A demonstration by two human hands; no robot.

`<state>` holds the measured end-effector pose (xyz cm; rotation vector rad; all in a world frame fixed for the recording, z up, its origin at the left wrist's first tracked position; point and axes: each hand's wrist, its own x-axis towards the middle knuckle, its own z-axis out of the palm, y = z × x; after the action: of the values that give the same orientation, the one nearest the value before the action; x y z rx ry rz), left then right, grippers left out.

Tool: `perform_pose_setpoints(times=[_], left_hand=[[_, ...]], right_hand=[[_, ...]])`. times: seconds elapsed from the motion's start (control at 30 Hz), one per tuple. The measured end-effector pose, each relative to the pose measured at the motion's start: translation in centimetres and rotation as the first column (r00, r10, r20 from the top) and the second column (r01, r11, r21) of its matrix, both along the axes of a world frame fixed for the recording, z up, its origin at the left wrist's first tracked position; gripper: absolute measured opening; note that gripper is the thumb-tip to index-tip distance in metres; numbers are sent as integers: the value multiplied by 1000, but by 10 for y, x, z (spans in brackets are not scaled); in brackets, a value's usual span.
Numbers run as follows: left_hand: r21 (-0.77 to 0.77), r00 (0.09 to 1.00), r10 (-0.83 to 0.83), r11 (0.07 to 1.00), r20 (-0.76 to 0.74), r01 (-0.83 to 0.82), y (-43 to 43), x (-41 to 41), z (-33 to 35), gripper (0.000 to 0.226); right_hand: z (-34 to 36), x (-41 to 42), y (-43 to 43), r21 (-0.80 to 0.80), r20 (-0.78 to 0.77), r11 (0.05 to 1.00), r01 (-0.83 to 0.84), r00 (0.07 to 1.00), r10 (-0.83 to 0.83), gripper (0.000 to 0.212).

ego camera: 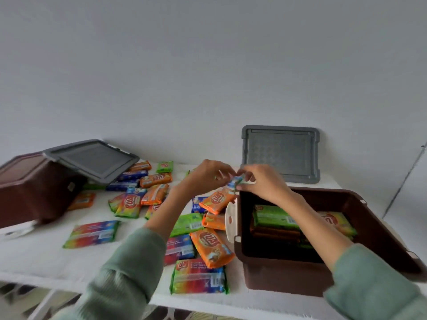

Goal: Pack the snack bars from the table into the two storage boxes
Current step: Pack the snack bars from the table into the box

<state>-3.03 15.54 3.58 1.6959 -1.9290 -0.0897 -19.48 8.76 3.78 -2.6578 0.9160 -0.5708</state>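
Left hand (208, 174) and right hand (262, 184) pinch one snack bar (234, 181), apparently blue and white, at frame center above the far corner of the open brown box (374, 211); more bars (212, 248) litter the white surface (34, 255).

A plain pale grey wall (208, 65) fills the upper part of the view, in soft, even light. Against it stands a white bench (34, 257). Under the bench's front edge shows a patterned floor (13, 294), dark and beige, and a white leg (44, 303).
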Motion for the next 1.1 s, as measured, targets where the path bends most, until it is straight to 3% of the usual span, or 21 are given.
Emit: perform_pose_setpoints(times=[0.23, 0.33, 0.43, 0.53, 0.73, 0.87, 0.97, 1.1], left_hand=[[-1, 933, 350, 936, -81, -351, 106, 125, -41, 22], [91, 861, 508, 859, -34, -503, 152, 169, -76, 37], [326, 751, 660, 704, 27, -631, 190, 197, -119, 61], [456, 727, 661, 597, 186, -660, 208, 208, -147, 73], [345, 690, 633, 598, 351, -724, 211, 202, -139, 70], [174, 674, 716, 651, 182, -739, 215, 189, -147, 70], [116, 650, 755, 640, 86, -759, 211, 179, -144, 65], [-18, 625, 771, 628, -122, -778, 198, 165, -120, 61]], right_hand=[[-38, 117, 83, 104, -83, 954, -281, 954, 290, 51], [-68, 145, 107, 212, -218, 909, -360, 889, 403, 67], [-97, 158, 121, 285, -403, 863, -417, 765, 503, 82], [-112, 156, 123, 269, -467, 854, -446, 715, 520, 89], [-115, 144, 115, 309, -384, 842, -443, 751, 537, 77], [-119, 139, 121, 246, -327, 850, -465, 786, 525, 64], [-119, 141, 125, 216, -279, 857, -468, 812, 513, 62], [-104, 144, 129, 216, -23, 872, -438, 891, 454, 65]])
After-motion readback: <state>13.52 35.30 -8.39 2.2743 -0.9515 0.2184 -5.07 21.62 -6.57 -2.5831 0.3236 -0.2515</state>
